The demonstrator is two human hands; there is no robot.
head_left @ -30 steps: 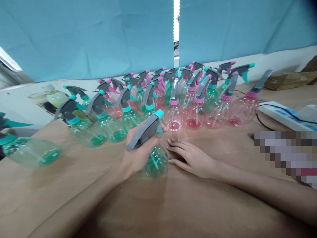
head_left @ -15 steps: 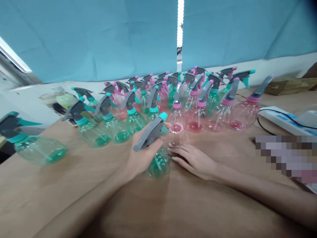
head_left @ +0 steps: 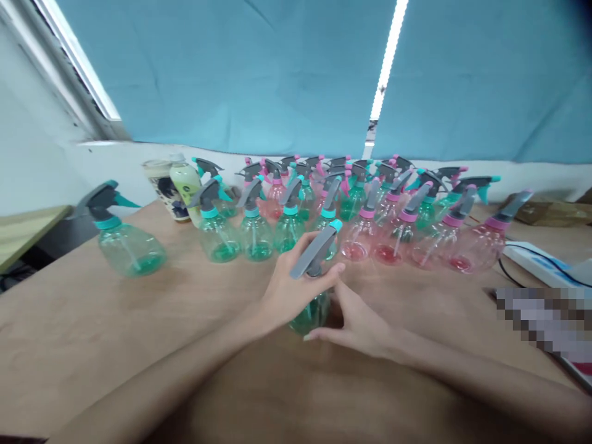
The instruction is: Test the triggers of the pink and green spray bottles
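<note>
- A lone green bottle (head_left: pixel 126 249) with a grey trigger stood by itself near the left edge of the wooden table (head_left: pixel 92 345), well apart from the rest.
- Two drink containers (head_left: pixel 178 185) stood at the back, just beside the crowd of sprayers and in front of the blue curtain (head_left: pixel 231 68).
- A row of green sprayers (head_left: pixel 252 233) stood upright at the front of the crowd, each with a teal collar.
- The left hand (head_left: pixel 289 290) was clenched around the neck of the green spray bottle (head_left: pixel 311 313), just under its grey trigger head (head_left: pixel 315 250) (teal tip pointing up and away).
- This bottle sat upright on the table at centre, in front of the rows and apart from them.
- The right hand (head_left: pixel 358 320) was cupped on the bottle's body from the right, thumb raised beside the left thumb and fingers curled low around its base.
- The pink sprayers (head_left: pixel 416 242) filled the right half of the crowd.
- A white power strip (head_left: pixel 539 266) lay at the far right, with a dark cable running over it.
</note>
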